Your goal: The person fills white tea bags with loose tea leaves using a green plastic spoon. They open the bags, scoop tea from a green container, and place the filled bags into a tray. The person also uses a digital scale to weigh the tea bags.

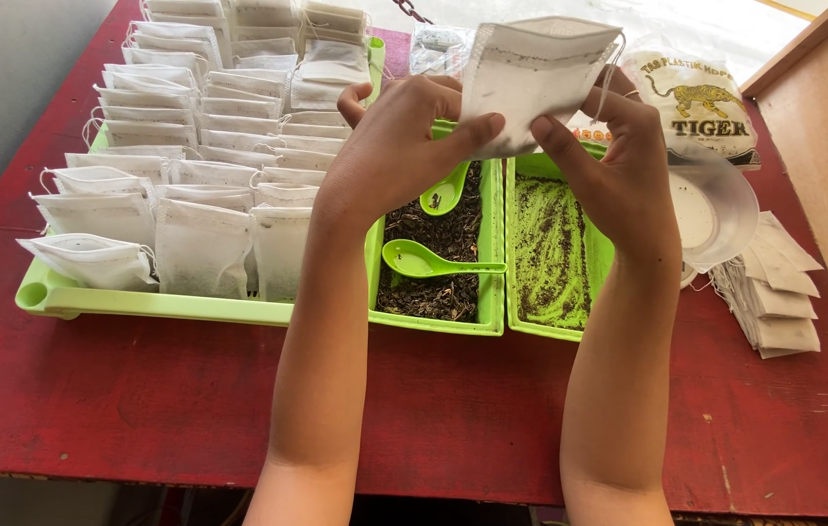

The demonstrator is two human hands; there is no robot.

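Note:
A white drawstring tea bag [531, 68] is held up over the green trays by both my hands. My left hand [399, 146] grips its lower left part with thumb and fingers. My right hand [618, 161] pinches its lower right corner, near the drawstring. Below them a green tray [490, 244] holds dark loose tea leaves and two green spoons [433, 261]. Next to it on the right, another green tray [555, 326] holds a thin scatter of tea crumbs.
A long green tray [54, 297] on the left carries several filled white bags [202, 248] in rows. On the red table [141, 390], a stack of flat empty bags [779, 292] lies at the right, beside a clear plastic lid [720, 209] and a printed packet [701, 102].

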